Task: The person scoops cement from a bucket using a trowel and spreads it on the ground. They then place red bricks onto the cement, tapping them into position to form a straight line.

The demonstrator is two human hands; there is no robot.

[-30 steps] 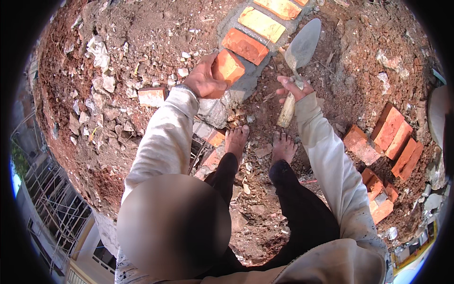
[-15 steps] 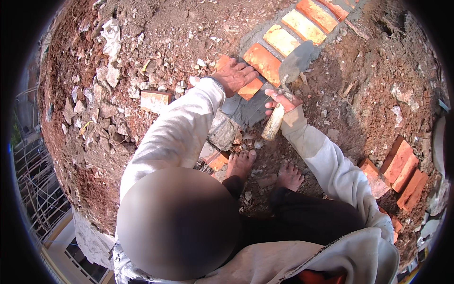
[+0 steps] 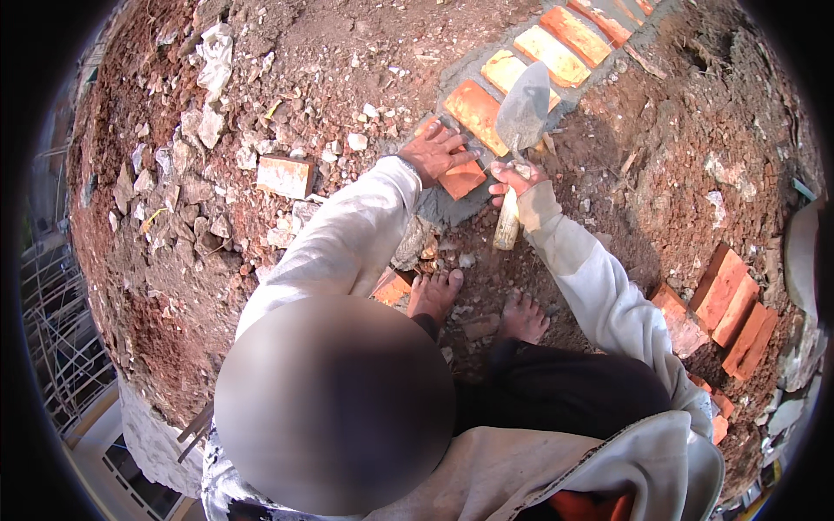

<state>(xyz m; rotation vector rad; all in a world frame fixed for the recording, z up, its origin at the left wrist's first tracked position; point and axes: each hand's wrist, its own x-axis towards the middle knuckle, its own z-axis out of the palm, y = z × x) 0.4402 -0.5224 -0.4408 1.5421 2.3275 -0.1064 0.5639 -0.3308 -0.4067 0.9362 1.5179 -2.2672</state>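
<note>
My left hand lies over an orange brick, its fingers gripping across the top. That brick sits at the near end of a slanting row, on grey wet mortar. Just beyond it is another brick, with a narrow gap between. My right hand is closed around a trowel. The trowel's pale handle points down toward my feet, and its grey-smeared blade points away, over the row's right edge. Part of the brick under my left hand is hidden by the fingers.
More bricks continue the row to the upper right. A loose brick lies left of my arm among stones. Several spare bricks lie to the right. Rubble covers the left slope. My bare feet stand near the mortar.
The trowel blade has swung up and away, more upright than before. My left hand and the brick under it have shifted slightly toward me, and its fingers lie flatter.
</note>
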